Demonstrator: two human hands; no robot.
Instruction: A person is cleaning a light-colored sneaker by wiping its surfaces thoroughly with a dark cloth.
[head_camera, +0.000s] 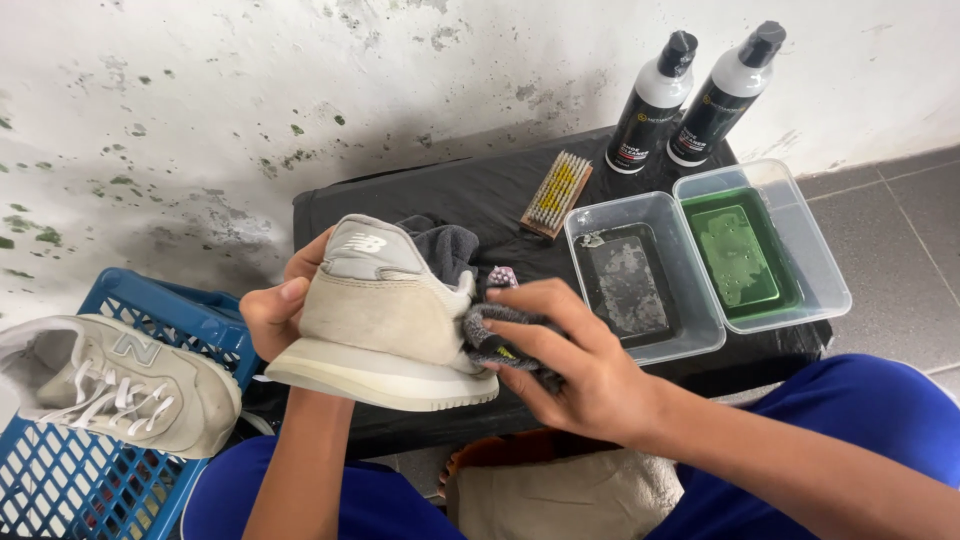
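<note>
Your left hand (278, 312) grips the shoe (385, 315) at its heel; right hand (570, 365) fingers pinch a cloth (497, 338) against its side. Press hard and the shoe could slip from your left fingers.

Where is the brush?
The brush lies on the black table near the wall, left of the two bottles and behind the tubs.
</note>
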